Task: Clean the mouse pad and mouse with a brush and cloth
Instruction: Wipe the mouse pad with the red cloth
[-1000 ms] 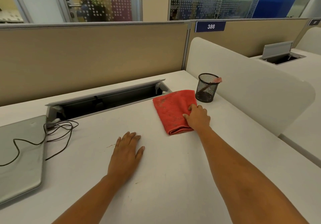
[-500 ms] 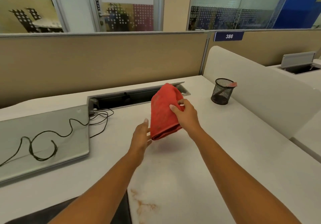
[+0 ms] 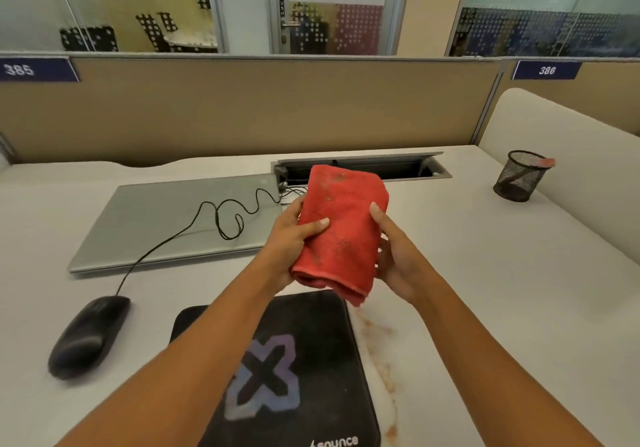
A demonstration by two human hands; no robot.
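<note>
Cloth point(image 3: 341, 235) status, head view: red terry towel, folded into a thick pad, held in the air above the far edge of the mouse pad point(image 3: 294, 377) and not touching it. Left hand point(image 3: 287, 245) grasps its left side, thumb across the front and fingers behind. Right hand point(image 3: 398, 256) grasps the right side, thumb on the edge and fingers curled underneath. Lower folds hang loose.

Handling, my read: soft, light, zero stiffness, so it droops wherever it's unsupported. Keep it folded and take it across the middle with a flat palm on top to get an even wiping face. Some grubby specks on the front, so a cleaner side may be better.

Mouse pad lies flat on the white desk point(image 3: 502, 290) under the forearms – black, with an X logo, probably thin, flexible and prone to sliding. Pin one corner while wiping.

Mouse point(image 3: 88, 335) sits left of the pad – black, wired, smooth shell. Its cable point(image 3: 207, 218) loops over the closed laptop point(image 3: 173, 221). Light, will skate; hold by the sides.

Mesh cup point(image 3: 517, 176) is far right with a pink-tipped item in it, possibly the brush – can't tell. Brownish stain point(image 3: 377, 342) on the desk just right of the pad.
</note>
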